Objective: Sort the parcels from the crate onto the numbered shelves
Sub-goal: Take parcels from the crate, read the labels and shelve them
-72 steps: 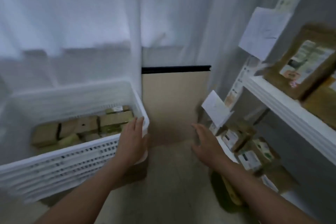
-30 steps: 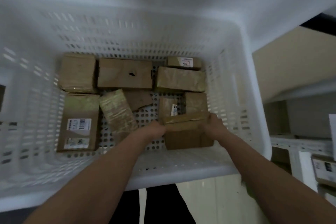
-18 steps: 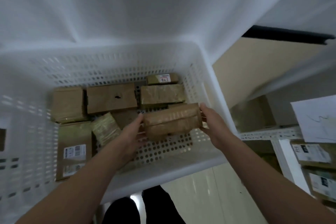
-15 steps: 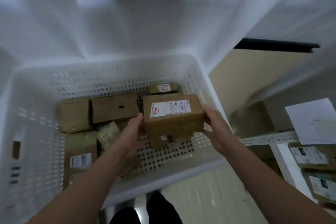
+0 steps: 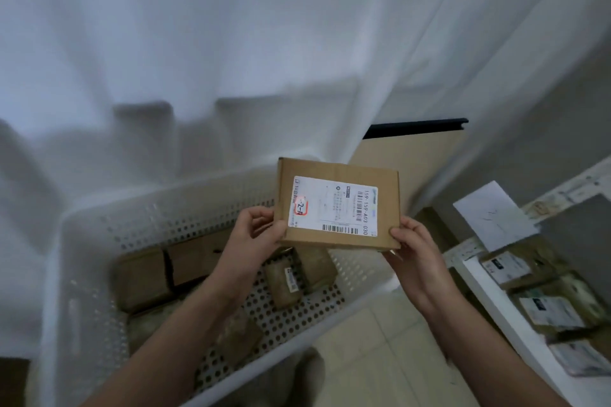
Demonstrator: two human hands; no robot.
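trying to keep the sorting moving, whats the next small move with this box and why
Probably read the red-circled number on the label, then turn right toward the shelf. Left hand and right hand hold the box above the crate, label facing the camera.

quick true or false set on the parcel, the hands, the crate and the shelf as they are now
1. The left hand and right hand both hold the parcel. True.
2. Its label faces away from the camera. False: the white label faces the camera.
3. The crate is empty. False: brown parcels lie in it.
4. The held parcel is raised above the crate floor. True.
5. The shelf on the right is bare. False: labelled parcels lie on it.
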